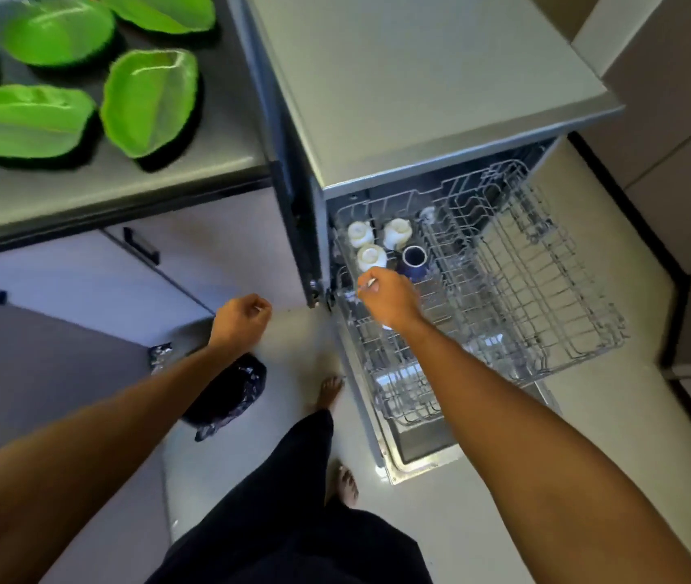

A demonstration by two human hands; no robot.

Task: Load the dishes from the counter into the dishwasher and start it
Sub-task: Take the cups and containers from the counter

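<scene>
Hovering: right hand (390, 299) fingers (367, 285) curled over upper rack (546, 288) front-left corner, grip contents indeterminate | white cups (371, 257), blue cup (414, 259) just beyond | left hand (240, 316) fisted, empty, nearer the surface (208, 162) | green plates (149, 101) lie up-left, well apart, long axes mixed | dishwasher (419, 78) side wall stands between.

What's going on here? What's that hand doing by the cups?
A person is loading the dishwasher. Their right hand reaches into the pulled-out rack, next to three white cups and a blue cup sitting in it. Its fingers are curled, but it is too blurry to tell if they hold anything. The left hand is a fist holding nothing. Several green leaf-shaped plates lie on the counter.
</scene>
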